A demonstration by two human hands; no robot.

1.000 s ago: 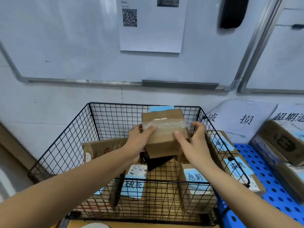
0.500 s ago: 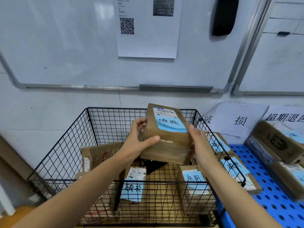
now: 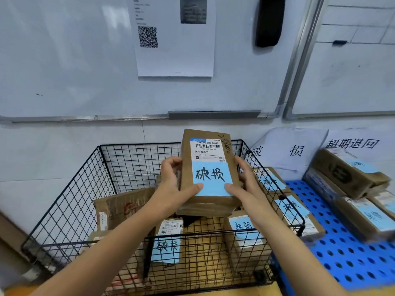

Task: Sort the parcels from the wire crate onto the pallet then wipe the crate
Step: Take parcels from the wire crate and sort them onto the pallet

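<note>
Gripping parcel (image 3: 208,167) between left hand (image 3: 173,184) and right hand (image 3: 245,184), above wire crate (image 3: 70,201)

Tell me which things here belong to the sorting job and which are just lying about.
Job: held parcel, left hand, right hand, wire crate, parcels in crate, blue pallet, sorted parcels, wall signs.
Lying about: whiteboard, QR sheet, black object on board.
</note>
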